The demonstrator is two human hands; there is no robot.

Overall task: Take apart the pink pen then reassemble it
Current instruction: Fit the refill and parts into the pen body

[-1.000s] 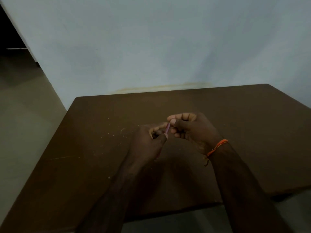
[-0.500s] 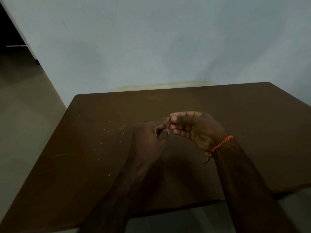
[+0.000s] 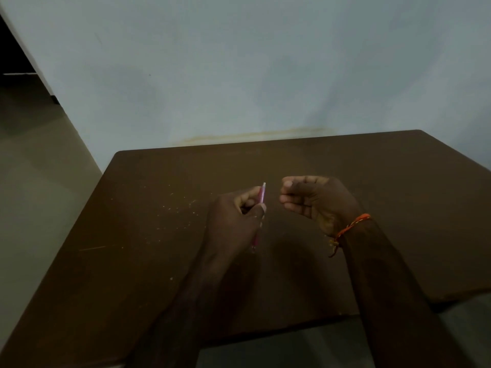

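- The left hand (image 3: 233, 221) is gripping the pen (image 3: 261, 197), its fingers (image 3: 245, 199) curled round the pink barrel and the thumb pressing on it.
- The pen is standing nearly upright above the bench (image 3: 148, 235), tilted a little; its pale upper end is poking out above the left hand and its lower end is showing below the hand, close to the bench top.
- The right hand (image 3: 313, 200) is hovering just beside the pen, on its right, apart from it with a small gap between them.
- The right hand's fingers (image 3: 288, 193) are clenched inward into a loose fist; I cannot tell whether they are pinching some small part, as nothing is showing between them.
- An orange thread band (image 3: 350, 227) is sitting round the right wrist, a loose end dangling below it.
- Pale crumbs (image 3: 170, 208) are lying scattered on the bench to the left of the pen.
- A light wall (image 3: 239, 75) is standing behind the bench.
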